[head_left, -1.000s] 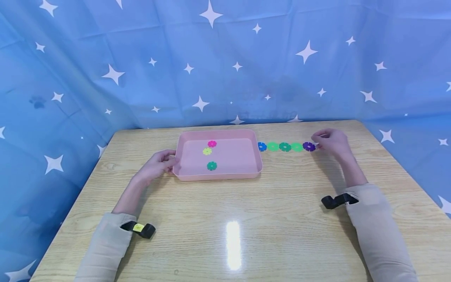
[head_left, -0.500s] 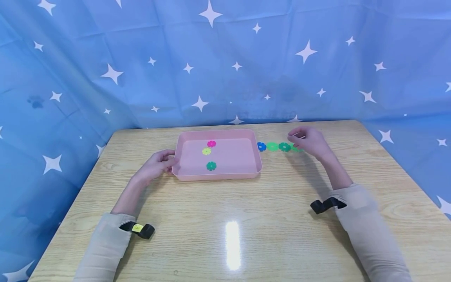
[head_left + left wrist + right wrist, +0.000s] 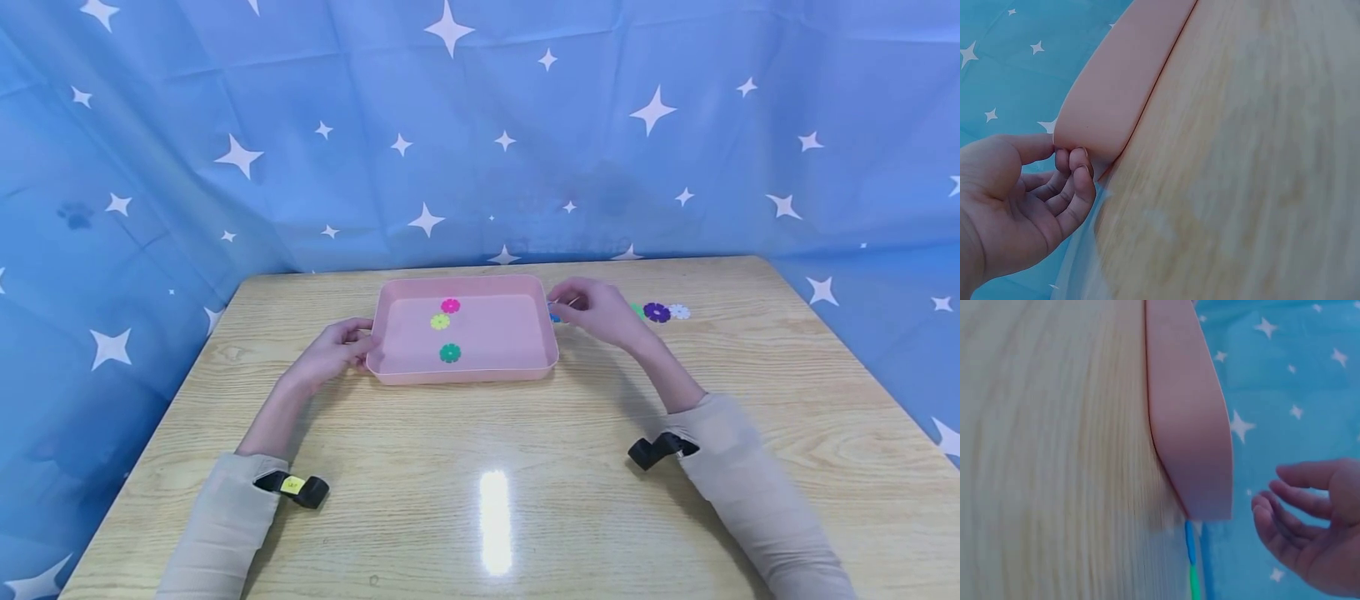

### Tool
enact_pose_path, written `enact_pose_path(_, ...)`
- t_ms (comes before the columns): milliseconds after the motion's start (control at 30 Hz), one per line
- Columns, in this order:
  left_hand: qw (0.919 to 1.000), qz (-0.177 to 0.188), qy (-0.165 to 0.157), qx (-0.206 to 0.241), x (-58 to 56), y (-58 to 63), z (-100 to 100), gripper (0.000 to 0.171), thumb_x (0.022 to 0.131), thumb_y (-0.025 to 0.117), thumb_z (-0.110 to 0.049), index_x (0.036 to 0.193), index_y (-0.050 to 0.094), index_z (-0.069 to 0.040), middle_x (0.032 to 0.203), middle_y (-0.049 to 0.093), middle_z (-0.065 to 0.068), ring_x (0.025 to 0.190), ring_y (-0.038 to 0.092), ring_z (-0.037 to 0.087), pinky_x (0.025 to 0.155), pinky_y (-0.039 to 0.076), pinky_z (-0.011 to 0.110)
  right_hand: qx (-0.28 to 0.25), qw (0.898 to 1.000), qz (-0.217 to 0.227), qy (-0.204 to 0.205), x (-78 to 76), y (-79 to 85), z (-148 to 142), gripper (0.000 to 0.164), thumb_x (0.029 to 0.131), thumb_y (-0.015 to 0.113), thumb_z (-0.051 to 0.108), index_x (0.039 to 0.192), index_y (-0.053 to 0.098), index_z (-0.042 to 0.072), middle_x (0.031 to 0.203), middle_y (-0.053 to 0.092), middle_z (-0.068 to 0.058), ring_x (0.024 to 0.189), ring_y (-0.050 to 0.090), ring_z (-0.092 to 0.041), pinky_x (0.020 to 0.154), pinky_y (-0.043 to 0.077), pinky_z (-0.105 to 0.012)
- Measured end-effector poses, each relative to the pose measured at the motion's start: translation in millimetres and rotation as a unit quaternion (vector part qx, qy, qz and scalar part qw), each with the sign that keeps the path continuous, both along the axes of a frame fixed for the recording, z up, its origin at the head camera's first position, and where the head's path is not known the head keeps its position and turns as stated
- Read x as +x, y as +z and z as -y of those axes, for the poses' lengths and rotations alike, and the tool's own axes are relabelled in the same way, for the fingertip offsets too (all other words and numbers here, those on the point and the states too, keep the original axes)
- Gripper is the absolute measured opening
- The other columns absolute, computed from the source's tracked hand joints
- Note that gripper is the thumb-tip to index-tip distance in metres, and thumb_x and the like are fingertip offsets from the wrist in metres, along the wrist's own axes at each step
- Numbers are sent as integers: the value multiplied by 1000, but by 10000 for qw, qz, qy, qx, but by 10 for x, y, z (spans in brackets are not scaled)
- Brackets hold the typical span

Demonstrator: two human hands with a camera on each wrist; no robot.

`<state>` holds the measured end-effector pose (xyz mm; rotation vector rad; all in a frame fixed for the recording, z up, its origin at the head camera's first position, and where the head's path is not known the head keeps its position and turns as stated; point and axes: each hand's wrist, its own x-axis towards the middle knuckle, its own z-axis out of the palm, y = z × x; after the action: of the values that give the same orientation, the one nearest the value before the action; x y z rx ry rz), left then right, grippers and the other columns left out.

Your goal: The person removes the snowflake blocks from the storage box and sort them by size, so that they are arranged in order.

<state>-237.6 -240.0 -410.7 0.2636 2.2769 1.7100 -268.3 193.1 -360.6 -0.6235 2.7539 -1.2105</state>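
A shallow pink tray [image 3: 502, 337] lies on the table, with a magenta disc [image 3: 450, 306], a yellow disc [image 3: 439, 322] and a green disc [image 3: 450, 353] inside, all notched like flowers. My left hand [image 3: 335, 350] grips the tray's left end, thumb at the rim and fingers bent against the outer wall. Beside the right end hovers my right hand [image 3: 600, 312], fingers loosely bent and nothing in them. It covers part of a row of discs: a blue disc [image 3: 556, 317], a light green disc [image 3: 637, 310], a purple disc [image 3: 657, 312] and a white disc [image 3: 679, 312] show.
The wooden table [image 3: 390, 467] stretches in front of the tray and to both sides. A blue curtain [image 3: 360, 100] with white stars hangs behind it. Each sleeve carries a black wrist strap.
My right hand has let go of the white disc at the row's right end and moved left over the row to the tray. My left hand has stayed put.
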Motion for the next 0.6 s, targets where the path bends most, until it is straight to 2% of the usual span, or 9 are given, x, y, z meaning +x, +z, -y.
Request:
enact_pose_path(233, 10000, 1, 2, 6, 6, 1, -3, 49, 105, 54, -10, 146, 38, 12, 96, 58, 17, 71, 56, 14, 65, 51, 26, -147, 9988, -68, 466, 51, -38, 253, 21, 99, 66, 17, 115, 68, 3, 103, 69, -11, 87, 64, -23, 76, 53, -33)
enact_pose_path(500, 10000, 19, 3, -38, 20, 10, -12, 49, 105, 53, -11, 146, 39, 11, 94, 58, 16, 70, 55, 15, 65, 50, 26, 44, 9973, -8, 733, 65, -123, 546, 21, 98, 66, 18, 113, 69, 4, 104, 70, -10, 91, 65, -23, 85, 53, -40)
enact_pose_path(600, 10000, 40, 7, -25, 10, 7, -15, 48, 106, 54, -12, 146, 39, 10, 95, 58, 16, 70, 56, 14, 65, 50, 26, -67, 9946, -91, 1028, 63, -162, 645, 19, 97, 67, 12, 112, 68, 1, 103, 69, -11, 90, 66, -25, 87, 53, -43)
